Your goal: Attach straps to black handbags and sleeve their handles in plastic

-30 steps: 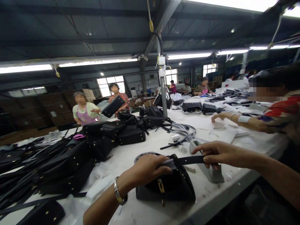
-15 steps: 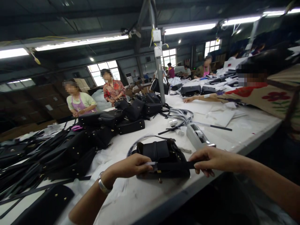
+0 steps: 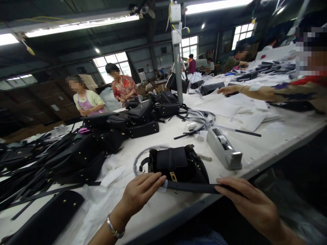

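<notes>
A black strap (image 3: 191, 186) stretches between my hands across the front of a small black handbag (image 3: 163, 161). My left hand (image 3: 139, 190), with a silver bracelet at the wrist, pinches the strap's left end, where a pale wrap shows. At the strap's right part, my right hand (image 3: 251, 200) holds it between thumb and fingers. The bag stands on the white table (image 3: 143, 217) near its front edge, with a gold clasp (image 3: 173, 176) on its front. A plastic-wrapped handle curves behind the bag's left side.
A grey tape dispenser (image 3: 224, 149) stands right of the bag. Black bags (image 3: 76, 160) and straps are heaped at the left. Wrapped cords (image 3: 201, 117) lie behind. A person's arm (image 3: 258, 92) reaches over the table from the right; other people stand beyond.
The view has shifted. My hands and the strap are lower, and my right hand has moved right, its fingers more outstretched. The bag's gold clasp is now visible. The person at right has moved their arm.
</notes>
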Demonstrator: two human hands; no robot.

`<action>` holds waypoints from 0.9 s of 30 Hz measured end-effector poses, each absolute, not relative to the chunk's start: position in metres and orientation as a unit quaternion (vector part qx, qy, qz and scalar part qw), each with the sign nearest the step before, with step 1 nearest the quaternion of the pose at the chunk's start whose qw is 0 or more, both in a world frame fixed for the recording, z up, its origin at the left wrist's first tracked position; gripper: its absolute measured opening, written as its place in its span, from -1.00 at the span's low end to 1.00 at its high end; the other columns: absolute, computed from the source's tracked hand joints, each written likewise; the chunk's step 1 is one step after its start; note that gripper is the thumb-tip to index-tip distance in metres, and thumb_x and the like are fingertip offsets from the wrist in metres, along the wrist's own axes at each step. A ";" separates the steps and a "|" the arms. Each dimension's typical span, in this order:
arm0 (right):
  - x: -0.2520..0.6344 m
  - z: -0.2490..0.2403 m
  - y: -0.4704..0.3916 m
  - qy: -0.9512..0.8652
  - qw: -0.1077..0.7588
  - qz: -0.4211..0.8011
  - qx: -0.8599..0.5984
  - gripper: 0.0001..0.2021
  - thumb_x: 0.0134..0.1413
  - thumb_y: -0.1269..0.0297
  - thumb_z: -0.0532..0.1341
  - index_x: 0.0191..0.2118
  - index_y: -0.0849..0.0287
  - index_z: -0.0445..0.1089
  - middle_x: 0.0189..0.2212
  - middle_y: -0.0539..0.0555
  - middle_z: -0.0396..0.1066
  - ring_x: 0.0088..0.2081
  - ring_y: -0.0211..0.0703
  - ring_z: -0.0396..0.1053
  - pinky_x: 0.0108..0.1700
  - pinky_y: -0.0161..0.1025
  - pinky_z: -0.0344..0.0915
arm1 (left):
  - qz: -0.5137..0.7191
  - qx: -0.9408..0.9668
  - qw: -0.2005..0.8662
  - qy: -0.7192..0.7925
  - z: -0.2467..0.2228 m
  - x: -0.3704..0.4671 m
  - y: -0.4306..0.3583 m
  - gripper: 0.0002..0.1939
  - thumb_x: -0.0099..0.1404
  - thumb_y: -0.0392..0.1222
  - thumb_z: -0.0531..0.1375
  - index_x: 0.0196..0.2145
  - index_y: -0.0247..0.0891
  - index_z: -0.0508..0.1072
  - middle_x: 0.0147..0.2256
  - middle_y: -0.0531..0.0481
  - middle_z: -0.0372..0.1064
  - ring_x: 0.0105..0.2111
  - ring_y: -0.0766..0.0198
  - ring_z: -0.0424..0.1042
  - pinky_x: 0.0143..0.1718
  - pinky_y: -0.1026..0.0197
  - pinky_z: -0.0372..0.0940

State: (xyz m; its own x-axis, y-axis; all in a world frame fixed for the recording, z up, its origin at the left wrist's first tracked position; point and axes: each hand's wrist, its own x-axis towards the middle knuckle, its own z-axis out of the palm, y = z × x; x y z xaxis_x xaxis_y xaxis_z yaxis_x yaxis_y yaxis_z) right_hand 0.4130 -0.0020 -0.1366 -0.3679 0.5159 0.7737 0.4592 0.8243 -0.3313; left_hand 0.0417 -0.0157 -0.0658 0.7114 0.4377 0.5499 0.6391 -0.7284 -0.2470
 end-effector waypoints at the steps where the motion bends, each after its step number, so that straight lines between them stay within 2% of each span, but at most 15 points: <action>1: 0.413 -0.141 -0.006 -0.823 0.479 0.019 -0.304 -0.51 0.22 0.60 0.13 0.14 -0.07 0.43 -0.02 0.02 0.52 0.00 -0.16 0.47 0.15 -0.25 0.38 | -0.237 -0.898 0.217 -0.299 -0.068 0.041 -0.017 -0.66 0.45 -0.41 0.05 0.12 -0.36 0.42 -0.01 -0.18 0.50 -0.06 0.18 0.48 -0.08 0.15 0.44; 6: 0.412 -0.146 -0.020 -0.815 0.475 0.014 -0.331 -0.50 0.31 0.52 0.10 0.23 -0.18 0.30 -0.06 -0.08 0.55 -0.15 -0.26 0.54 0.07 -0.35 0.45 | -0.258 -0.894 0.222 -0.292 -0.072 0.040 -0.018 -0.68 0.46 -0.42 0.04 0.09 -0.41 0.43 -0.01 -0.18 0.51 -0.01 0.19 0.46 -0.03 0.15 0.42; 13: 0.418 -0.145 -0.014 -0.857 0.419 -0.085 -0.288 -0.49 0.28 0.58 0.13 0.24 -0.03 0.30 -0.09 -0.06 0.58 -0.13 -0.28 0.53 0.06 -0.40 0.43 | -0.260 -0.898 0.197 -0.297 -0.080 0.039 -0.014 -0.67 0.43 -0.43 0.09 0.12 -0.41 0.41 -0.01 -0.18 0.50 -0.01 0.19 0.46 -0.02 0.15 0.42; 17: 0.417 -0.144 -0.009 -0.851 0.429 -0.039 -0.300 -0.53 0.31 0.53 0.09 0.24 -0.04 0.30 -0.04 -0.01 0.56 -0.04 -0.19 0.50 0.09 -0.24 0.44 | -0.234 -0.905 0.173 -0.311 -0.079 0.040 -0.012 -0.61 0.41 -0.45 0.10 0.17 -0.41 0.35 0.02 -0.20 0.49 0.03 0.17 0.44 0.04 0.10 0.39; 19: 0.413 -0.139 -0.006 -0.847 0.442 -0.008 -0.295 -0.52 0.28 0.53 0.13 0.25 -0.01 0.30 -0.06 0.01 0.56 -0.05 -0.16 0.50 0.06 -0.22 0.45 | -0.223 -0.908 0.168 -0.312 -0.074 0.044 -0.012 -0.62 0.41 -0.45 0.10 0.16 -0.40 0.36 -0.01 -0.18 0.50 -0.01 0.18 0.47 0.05 0.09 0.38; 22: 0.400 -0.125 -0.002 -0.822 0.461 0.036 -0.332 -0.57 0.25 0.49 0.17 0.19 0.02 0.36 -0.11 0.01 0.58 -0.17 -0.20 0.55 -0.03 -0.31 0.48 | -0.216 -0.912 0.158 -0.312 -0.065 0.058 -0.008 -0.69 0.42 -0.43 0.08 0.09 -0.39 0.38 -0.09 -0.15 0.55 -0.12 0.20 0.52 0.01 0.06 0.40; 25: 0.385 -0.107 0.001 -0.795 0.453 0.067 -0.398 -0.65 0.29 0.35 0.18 0.16 0.03 0.37 -0.10 0.02 0.59 -0.22 -0.19 0.58 -0.09 -0.36 0.50 | -0.196 -0.912 0.124 -0.339 -0.056 0.079 0.000 -0.72 0.41 -0.41 0.07 0.05 -0.36 0.39 -0.15 -0.13 0.56 -0.22 0.18 0.54 -0.07 0.03 0.42; 27: 0.377 -0.099 0.006 -0.789 0.442 0.083 -0.420 -0.64 0.30 0.25 0.17 0.18 0.01 0.33 -0.08 0.01 0.58 -0.19 -0.15 0.59 -0.10 -0.33 0.51 | -0.167 -0.913 0.090 -0.361 -0.049 0.097 0.006 -0.72 0.39 -0.40 0.09 0.04 -0.31 0.39 -0.18 -0.12 0.57 -0.28 0.17 0.54 -0.16 0.06 0.44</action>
